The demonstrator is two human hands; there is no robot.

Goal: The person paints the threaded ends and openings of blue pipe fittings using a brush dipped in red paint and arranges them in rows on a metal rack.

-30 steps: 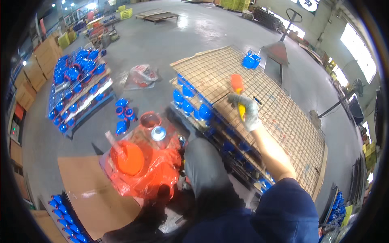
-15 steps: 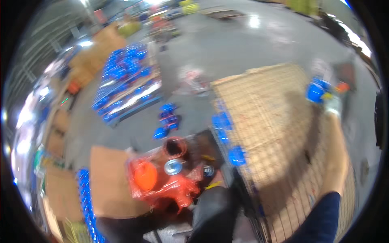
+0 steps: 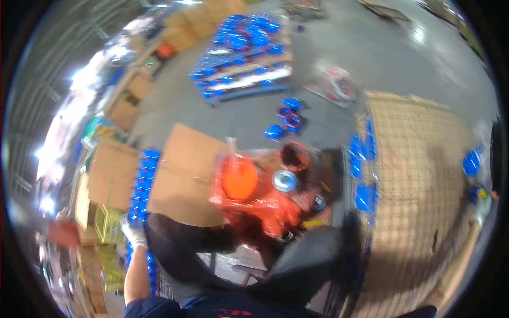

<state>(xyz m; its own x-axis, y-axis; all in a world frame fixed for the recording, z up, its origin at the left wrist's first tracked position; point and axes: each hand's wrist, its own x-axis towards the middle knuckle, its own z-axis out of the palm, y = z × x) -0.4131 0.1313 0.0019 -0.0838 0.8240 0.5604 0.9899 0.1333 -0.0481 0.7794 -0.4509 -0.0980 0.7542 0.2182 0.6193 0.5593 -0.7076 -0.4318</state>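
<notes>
At the left, my left hand (image 3: 133,231) in a white glove touches a long row of shiny blue parts (image 3: 142,183). Its fingers are smeared by motion and partly hidden. Far to the right, my right arm stretches past the cardboard, and my gloved right hand (image 3: 481,208) is beside a small dark blue and yellow piece (image 3: 477,193). A larger rounded blue part (image 3: 471,161) lies just beyond that hand; whether it is held cannot be made out. Before my knees sit a red plastic bag (image 3: 268,209), an orange disc (image 3: 239,177), a silver ring-shaped part (image 3: 284,180) and a reddish hollow cylinder (image 3: 294,156).
A cardboard sheet (image 3: 185,175) lies left of the bag. At right, a wire mesh (image 3: 419,159) covers cardboard, with blue parts (image 3: 366,197) along its left edge. Beyond stand a loaded pallet (image 3: 249,95) of blue parts and several blue pieces (image 3: 290,119) on the floor.
The view has swung left, so the scene sits further right. My left hand has come into view at the row of blue parts. My right arm now shows nearer the right rim.
</notes>
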